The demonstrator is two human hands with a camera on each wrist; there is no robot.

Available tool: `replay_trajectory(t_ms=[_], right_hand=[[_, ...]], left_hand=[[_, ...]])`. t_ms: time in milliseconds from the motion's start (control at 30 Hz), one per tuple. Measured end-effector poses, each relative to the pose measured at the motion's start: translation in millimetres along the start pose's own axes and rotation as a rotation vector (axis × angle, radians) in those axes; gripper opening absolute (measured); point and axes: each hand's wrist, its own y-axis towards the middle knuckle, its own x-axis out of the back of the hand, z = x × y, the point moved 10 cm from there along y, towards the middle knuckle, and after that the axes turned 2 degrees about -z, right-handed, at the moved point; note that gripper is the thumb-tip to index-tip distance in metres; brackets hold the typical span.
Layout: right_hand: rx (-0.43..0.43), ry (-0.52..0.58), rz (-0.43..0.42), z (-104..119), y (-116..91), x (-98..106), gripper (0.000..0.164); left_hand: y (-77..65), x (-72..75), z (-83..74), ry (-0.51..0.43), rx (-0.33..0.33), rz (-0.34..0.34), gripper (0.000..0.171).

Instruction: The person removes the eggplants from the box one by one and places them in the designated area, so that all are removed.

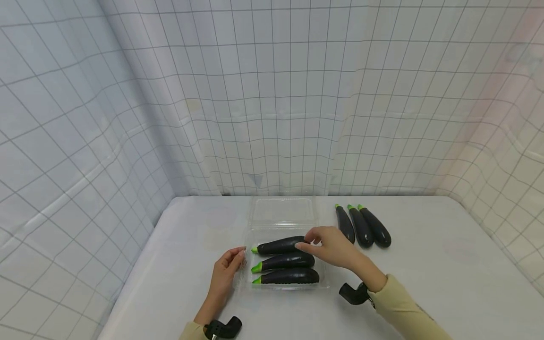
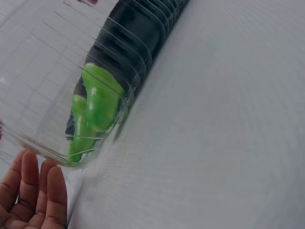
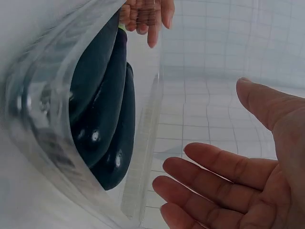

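A clear plastic clamshell box [image 1: 323,281] lies with its lid [image 1: 284,209] folded back. Inside, three dark eggplants with bright green stem ends lie side by side: the far one [image 1: 278,245], the middle one [image 1: 286,260] and the near one [image 1: 289,276]. My left hand [image 1: 225,271] rests its fingertips at the box's left edge; the left wrist view shows fingers [image 2: 56,191] fairly straight against the rim, the thumb hidden. Above the far eggplant's blunt end hovers my right hand [image 1: 329,246]. Its fingers [image 3: 214,181] and thumb are spread apart in the right wrist view, with nothing between them.
Right of the lid, three more eggplants lie on the white table [image 1: 425,274]: a left one [image 1: 345,225], a middle one [image 1: 361,227] and a right one [image 1: 376,226]. White curtains [image 1: 280,94] with a grid pattern hang behind the table and at both sides.
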Motion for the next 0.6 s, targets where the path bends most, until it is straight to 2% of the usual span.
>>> replay_trajectory(t_ms=[333, 600], right_hand=[[0.064, -0.016, 0.151, 15, 1, -28, 0.033], [0.084, -0.062, 0.203, 24, -1, -39, 0.038]], left_hand=[[-0.4, -0.4, -1.9, 0.003, -0.007, 0.000, 0.033], [-1.4, -0.2, -2.5, 0.002, 0.000, -0.002, 0.033]])
